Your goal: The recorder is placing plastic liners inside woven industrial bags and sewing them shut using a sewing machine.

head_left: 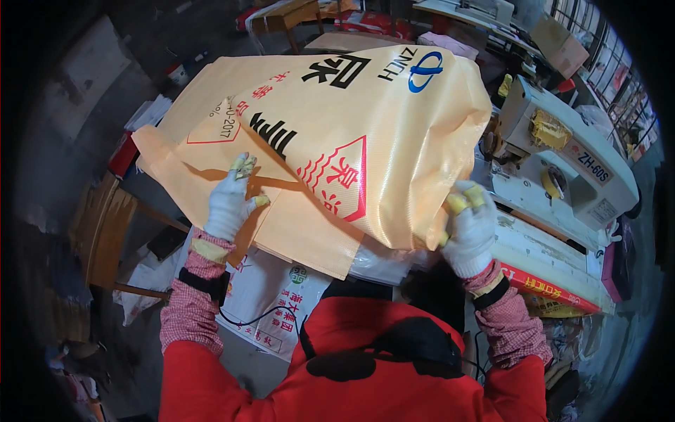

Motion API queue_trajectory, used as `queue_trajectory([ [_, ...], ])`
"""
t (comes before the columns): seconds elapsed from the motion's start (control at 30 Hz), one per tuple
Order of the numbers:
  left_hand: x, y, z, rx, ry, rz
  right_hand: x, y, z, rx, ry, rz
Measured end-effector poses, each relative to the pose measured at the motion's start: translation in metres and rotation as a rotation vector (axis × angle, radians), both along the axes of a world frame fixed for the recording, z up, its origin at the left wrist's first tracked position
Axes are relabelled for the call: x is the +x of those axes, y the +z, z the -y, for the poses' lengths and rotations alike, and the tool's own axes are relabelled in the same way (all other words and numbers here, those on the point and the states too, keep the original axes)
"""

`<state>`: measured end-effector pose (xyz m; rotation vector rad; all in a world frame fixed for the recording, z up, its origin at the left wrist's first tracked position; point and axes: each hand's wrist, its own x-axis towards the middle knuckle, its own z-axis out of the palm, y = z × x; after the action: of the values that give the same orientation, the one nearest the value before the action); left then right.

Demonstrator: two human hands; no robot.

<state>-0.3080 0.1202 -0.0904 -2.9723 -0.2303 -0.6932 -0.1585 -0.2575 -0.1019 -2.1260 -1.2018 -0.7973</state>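
A sewing workshop, plain from the white sewing machine (580, 144) and the large printed sack (408, 141) beside it.

A head-worn fisheye camera looks down and forward, close above.

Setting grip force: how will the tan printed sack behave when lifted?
The sack is probably floppy, since it curls and creases. It's likely light for its size: thin and apparently unfilled. Its sheen suggests it may slip.
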Motion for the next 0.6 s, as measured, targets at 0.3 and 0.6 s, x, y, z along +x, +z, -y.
queue_trajectory([
  [0.3, 0.019, -0.019, -0.082, 0.222, 0.191, -0.156, 0.032, 0.074, 0.031, 0.225, -0.039, -0.137],
  [0.6, 0.091, 0.075, -0.120, 0.120, 0.174, -0.061, 0.035, 0.083, 0.036, 0.613, 0.002, -1.063],
])
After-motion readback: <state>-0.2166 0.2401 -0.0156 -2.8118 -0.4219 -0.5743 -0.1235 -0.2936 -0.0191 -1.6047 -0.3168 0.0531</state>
